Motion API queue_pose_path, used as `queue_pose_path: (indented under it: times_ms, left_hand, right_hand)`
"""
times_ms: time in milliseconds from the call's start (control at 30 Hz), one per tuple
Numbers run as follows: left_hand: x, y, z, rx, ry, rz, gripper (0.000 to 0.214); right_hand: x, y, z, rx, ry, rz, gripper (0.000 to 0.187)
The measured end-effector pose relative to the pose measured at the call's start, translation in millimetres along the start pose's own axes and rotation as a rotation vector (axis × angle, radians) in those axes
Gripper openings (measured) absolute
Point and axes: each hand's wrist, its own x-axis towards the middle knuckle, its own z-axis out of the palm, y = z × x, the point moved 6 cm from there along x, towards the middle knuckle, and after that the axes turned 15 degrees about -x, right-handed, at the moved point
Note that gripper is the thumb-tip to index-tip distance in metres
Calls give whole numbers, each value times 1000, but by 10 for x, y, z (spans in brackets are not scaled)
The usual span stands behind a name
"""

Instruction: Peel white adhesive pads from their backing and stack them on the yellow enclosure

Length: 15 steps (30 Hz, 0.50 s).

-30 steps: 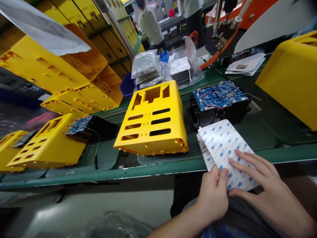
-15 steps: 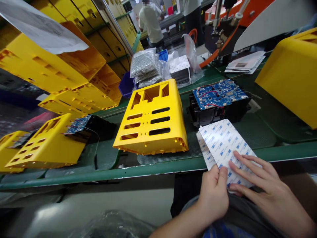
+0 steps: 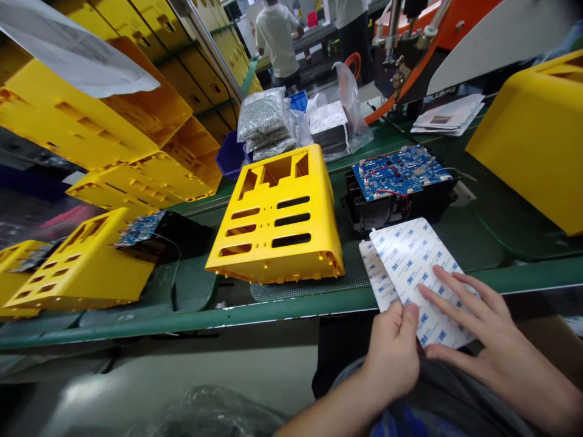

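My left hand point(image 3: 395, 343) pinches the lower left edges of two white adhesive sheets printed with blue 3M logos. The upper adhesive sheet point(image 3: 412, 255) fans out to the right over the lower adhesive sheet point(image 3: 377, 276). On the upper one lie the spread, stretched fingers of my right hand point(image 3: 478, 328), its thumb by the near edge. Just beyond the sheets, a black battery-like block point(image 3: 359, 209) carries a blue circuit board point(image 3: 401, 173) with red and black wires. A slotted yellow housing point(image 3: 273, 218) stands to the left of it.
A green-edged conveyor point(image 3: 182, 328) runs across in front of me. More yellow housings stand at left point(image 3: 82, 261) and right point(image 3: 532, 139). Behind are bagged parts point(image 3: 264, 118), a stack of sheets point(image 3: 330, 121), papers point(image 3: 449, 115) and an orange machine point(image 3: 460, 24). People stand farther back.
The upper adhesive sheet has shifted slightly to the right over the lower one, with my right hand's fingers on it. My left hand keeps its pinch.
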Motion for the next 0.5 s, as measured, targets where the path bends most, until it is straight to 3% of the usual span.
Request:
queue_pose_path:
  times_ms: [100,500]
  left_hand:
    - [-15,32,9,43,9,25,44]
    - [-20,49,-9,93,79,65,45]
  right_hand:
    - [3,-24,22,17,-13,-25,74]
    - [-4,-152,-9,64,17,-54,60]
